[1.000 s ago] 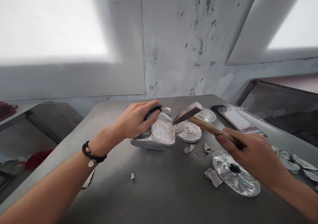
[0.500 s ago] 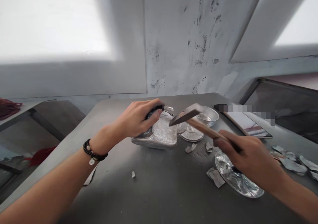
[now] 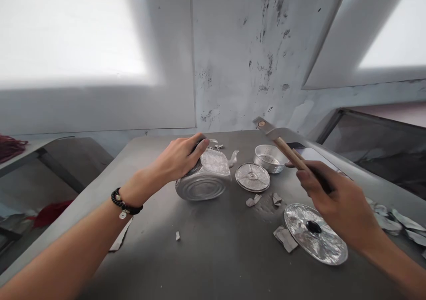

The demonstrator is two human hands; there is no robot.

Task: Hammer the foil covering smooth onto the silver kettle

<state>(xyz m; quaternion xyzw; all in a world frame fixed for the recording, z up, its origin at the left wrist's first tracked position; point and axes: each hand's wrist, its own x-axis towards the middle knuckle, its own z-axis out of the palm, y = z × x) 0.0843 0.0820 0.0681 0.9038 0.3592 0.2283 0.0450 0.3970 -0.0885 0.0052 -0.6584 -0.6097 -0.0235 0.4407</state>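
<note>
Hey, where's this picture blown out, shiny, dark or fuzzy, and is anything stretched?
Head view: the bright patches at upper left and upper right wash out to white; same head view: glare mottles the black-knobbed lid, which looks like a stretched oval, the space beneath the right-hand shelf is murky, and the hammer looks slightly soft, perhaps from motion.

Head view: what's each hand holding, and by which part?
Right hand: hammer, by its wooden handle. Left hand: metal teapot, apparently by its dark handle, mostly hidden by the hand.
</note>
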